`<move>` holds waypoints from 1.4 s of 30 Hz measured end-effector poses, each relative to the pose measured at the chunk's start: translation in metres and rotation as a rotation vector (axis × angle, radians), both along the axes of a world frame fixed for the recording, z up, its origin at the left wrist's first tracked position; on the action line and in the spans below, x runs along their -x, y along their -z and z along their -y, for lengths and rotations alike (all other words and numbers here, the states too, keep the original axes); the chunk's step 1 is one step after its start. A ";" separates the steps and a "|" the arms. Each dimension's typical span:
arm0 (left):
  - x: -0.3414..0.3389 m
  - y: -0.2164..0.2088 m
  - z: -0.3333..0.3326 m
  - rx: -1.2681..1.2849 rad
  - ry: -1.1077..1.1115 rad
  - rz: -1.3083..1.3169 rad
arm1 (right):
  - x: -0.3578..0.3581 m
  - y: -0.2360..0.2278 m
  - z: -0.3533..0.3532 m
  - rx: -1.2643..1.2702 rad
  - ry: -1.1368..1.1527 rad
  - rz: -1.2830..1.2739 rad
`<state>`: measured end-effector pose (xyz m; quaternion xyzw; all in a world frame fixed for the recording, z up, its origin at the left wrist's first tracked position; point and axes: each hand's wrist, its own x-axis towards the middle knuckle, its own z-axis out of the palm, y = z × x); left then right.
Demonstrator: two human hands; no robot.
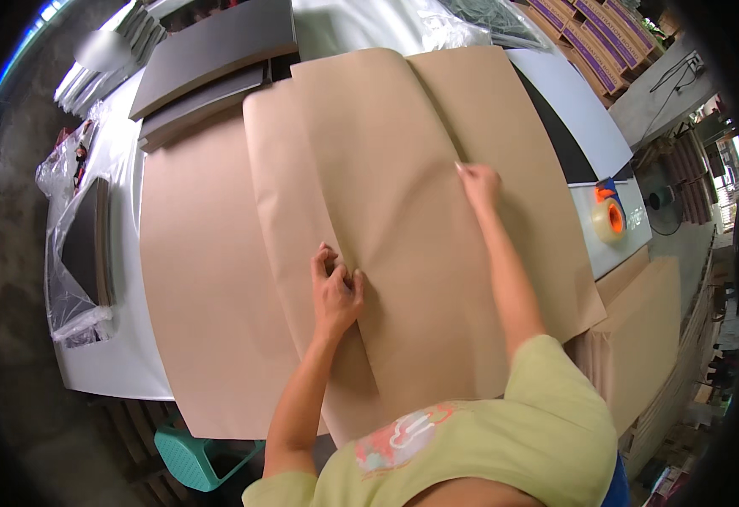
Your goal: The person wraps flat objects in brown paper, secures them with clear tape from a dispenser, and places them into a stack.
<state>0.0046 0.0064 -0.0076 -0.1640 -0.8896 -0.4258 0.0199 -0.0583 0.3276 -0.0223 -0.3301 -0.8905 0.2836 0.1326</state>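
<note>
Large sheets of brown kraft paper (209, 279) are spread over the table. In the middle, one sheet is folded over itself, with its edges running toward me. My left hand (337, 296) rests on the folded paper beside an overlapping edge. Its fingers are loosely bent, with the thumb apart from them and nothing between. Farther away and to the right, my right hand (481, 184) pinches the right edge of the folded kraft paper. A shallow crease runs across the paper between both hands.
Dark grey board stacks (217, 51) lie at the far left, on the paper's edge. A tape dispenser (608, 218) sits at the right. Plastic-wrapped dark sheets (89, 245) lie on the left. A green stool (192, 456) stands below; cardboard (640, 338) leans at the right.
</note>
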 end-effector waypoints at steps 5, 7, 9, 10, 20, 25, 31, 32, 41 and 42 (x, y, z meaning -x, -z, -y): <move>0.001 -0.004 -0.013 -0.082 0.044 -0.009 | 0.143 -0.014 -0.041 0.150 0.180 0.106; 0.009 -0.001 -0.013 0.051 -0.017 -0.150 | 0.140 -0.017 -0.051 0.149 0.133 0.066; 0.002 0.001 -0.009 0.069 -0.066 -0.147 | 0.102 -0.015 -0.039 0.187 -0.012 0.102; 0.000 -0.009 -0.015 0.011 -0.049 -0.097 | 0.067 -0.008 -0.048 0.148 -0.128 0.160; 0.010 -0.014 -0.014 0.239 0.262 -0.042 | -0.235 -0.058 -0.377 -0.298 0.460 0.246; 0.015 -0.021 -0.005 0.316 0.319 -0.017 | -0.232 -0.015 -0.403 -0.252 0.415 0.349; 0.018 -0.012 0.006 0.337 0.266 -0.034 | -0.268 -0.019 -0.414 0.377 0.526 -0.002; 0.017 -0.010 0.008 0.345 0.257 -0.033 | -0.275 -0.014 -0.395 0.736 0.495 -0.427; 0.030 -0.011 0.023 0.350 0.390 0.042 | -0.139 -0.129 -0.077 1.277 0.001 -1.165; 0.031 -0.012 0.023 0.346 0.402 0.055 | -0.114 -0.135 -0.031 1.176 -0.049 -1.142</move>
